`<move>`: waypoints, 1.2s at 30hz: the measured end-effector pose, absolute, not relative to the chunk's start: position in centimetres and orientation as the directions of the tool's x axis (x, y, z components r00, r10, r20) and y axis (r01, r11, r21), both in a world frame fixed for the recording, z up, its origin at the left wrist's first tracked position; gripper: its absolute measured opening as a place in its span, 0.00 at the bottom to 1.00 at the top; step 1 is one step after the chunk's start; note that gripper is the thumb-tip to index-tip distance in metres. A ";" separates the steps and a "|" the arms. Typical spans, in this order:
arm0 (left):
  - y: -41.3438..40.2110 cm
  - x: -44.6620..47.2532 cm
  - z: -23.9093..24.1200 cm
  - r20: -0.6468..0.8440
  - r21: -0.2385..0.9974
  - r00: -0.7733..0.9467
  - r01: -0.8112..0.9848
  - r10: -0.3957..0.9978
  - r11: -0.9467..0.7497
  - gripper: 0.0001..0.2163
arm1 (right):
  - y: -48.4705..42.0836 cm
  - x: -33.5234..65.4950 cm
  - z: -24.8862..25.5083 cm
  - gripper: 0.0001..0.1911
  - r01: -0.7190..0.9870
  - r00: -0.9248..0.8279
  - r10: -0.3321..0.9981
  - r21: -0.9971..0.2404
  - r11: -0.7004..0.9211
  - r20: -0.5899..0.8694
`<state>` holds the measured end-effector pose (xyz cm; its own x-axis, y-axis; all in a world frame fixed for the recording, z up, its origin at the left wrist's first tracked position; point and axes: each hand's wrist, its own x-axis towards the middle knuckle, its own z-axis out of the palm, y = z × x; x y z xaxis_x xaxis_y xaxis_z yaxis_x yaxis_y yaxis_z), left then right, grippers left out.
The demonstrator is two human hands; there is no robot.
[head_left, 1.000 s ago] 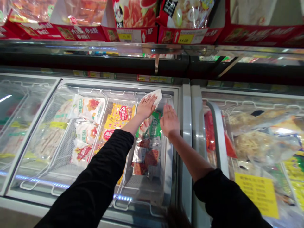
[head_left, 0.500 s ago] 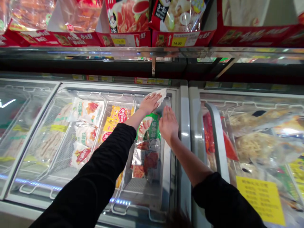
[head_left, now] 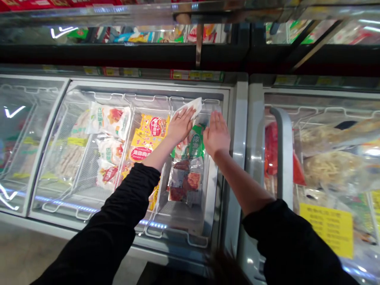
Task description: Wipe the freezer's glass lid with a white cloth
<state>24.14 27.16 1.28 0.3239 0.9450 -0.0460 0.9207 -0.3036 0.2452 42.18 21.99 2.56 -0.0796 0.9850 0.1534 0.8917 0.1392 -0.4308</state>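
My left hand [head_left: 180, 126] lies flat with fingers stretched out on a white cloth [head_left: 194, 106], pressing it against the freezer's glass lid [head_left: 118, 206] near the far right corner. The cloth's far end sticks out past my fingertips. Just to the right, my right hand [head_left: 218, 134] rests palm down by the lid's right side, its fingers straight and close together, holding nothing. Below the glass, under and between my hands, is a green food packet [head_left: 196, 144]. Clear packs of reddish meat [head_left: 185, 186] lie nearer to me.
Wire baskets under the glass hold yellow packets [head_left: 141, 144] and white packets [head_left: 109, 118]. To the right, another freezer has a curved grey handle [head_left: 284, 158] and a yellow notice [head_left: 326, 229]. A metal shelf edge [head_left: 118, 14] crosses above the far side.
My left hand and the cloth have slid a little left across the glass. My right hand stays by the lid's right side. The view has tilted downward, showing less of the upper shelf.
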 end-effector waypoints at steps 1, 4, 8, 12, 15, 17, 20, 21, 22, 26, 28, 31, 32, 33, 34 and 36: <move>26.5 23.9 1.0 -0.027 0.236 0.254 0.941 0.967 -0.241 0.29 | 22.0 42.2 2.5 0.35 0.892 -0.078 0.984 -0.430 0.141 0.160; 24.4 25.1 0.3 0.009 0.224 0.085 0.971 0.996 -0.085 0.29 | 22.2 42.3 2.4 0.35 0.900 -0.078 0.982 -0.412 0.144 0.172; 19.8 26.4 0.2 0.007 0.255 0.297 0.923 0.955 -0.289 0.28 | 22.3 42.5 2.4 0.35 0.911 -0.081 0.983 -0.388 0.139 0.163; 16.8 23.7 0.9 -0.017 0.275 0.532 0.816 0.846 -0.508 0.28 | 22.2 42.6 2.7 0.34 0.915 -0.090 0.984 -0.376 0.143 0.155; 18.3 22.2 0.8 -0.001 0.275 0.467 0.851 0.884 -0.449 0.28 | 22.3 42.7 2.6 0.34 0.917 -0.095 0.980 -0.367 0.154 0.172; 20.2 22.7 0.5 0.016 0.274 0.355 0.897 0.935 -0.346 0.29 | 22.4 42.9 2.3 0.33 0.915 -0.102 0.974 -0.365 0.172 0.202; 21.8 24.9 0.1 0.011 0.268 0.230 0.937 0.973 -0.224 0.31 | 22.5 43.3 1.8 0.33 0.911 -0.123 0.963 -0.357 0.205 0.241; 21.5 25.5 0.0 0.003 0.265 0.219 0.941 0.976 -0.212 0.31 | 22.3 43.4 1.6 0.34 0.910 -0.131 0.961 -0.355 0.215 0.244; 20.8 25.9 0.1 -0.005 0.262 0.230 0.940 0.973 -0.220 0.31 | 22.0 43.5 1.5 0.35 0.908 -0.140 0.960 -0.356 0.223 0.244; 15.3 24.8 0.6 -0.014 0.253 0.411 0.883 0.912 -0.395 0.29 | 18.0 43.3 1.4 0.39 0.896 -0.164 0.959 -0.371 0.242 0.229; 13.1 23.2 1.0 -0.022 0.257 0.512 0.833 0.859 -0.490 0.28 | 14.6 43.0 1.4 0.41 0.897 -0.170 0.961 -0.371 0.242 0.216; 13.3 21.4 1.3 -0.036 0.263 0.491 0.845 0.870 -0.466 0.28 | 9.4 42.5 1.7 0.42 0.898 -0.179 0.962 -0.366 0.245 0.205; 14.2 21.3 1.4 -0.037 0.264 0.438 0.871 0.898 -0.414 0.28 | 8.0 42.3 1.8 0.43 0.897 -0.177 0.964 -0.370 0.242 0.200; 15.2 21.4 1.3 -0.033 0.265 0.373 0.898 0.927 -0.351 0.28 | 7.0 42.2 2.0 0.43 0.895 -0.173 0.965 -0.377 0.238 0.197; 16.2 21.8 1.3 -0.031 0.269 0.318 0.916 0.948 -0.298 0.29 | 6.2 42.2 2.1 0.44 0.891 -0.169 0.966 -0.388 0.235 0.197; 17.3 23.1 1.0 -0.031 0.274 0.245 0.934 0.969 -0.227 0.30 | 5.6 42.2 2.2 0.43 0.883 -0.152 0.966 -0.411 0.228 0.208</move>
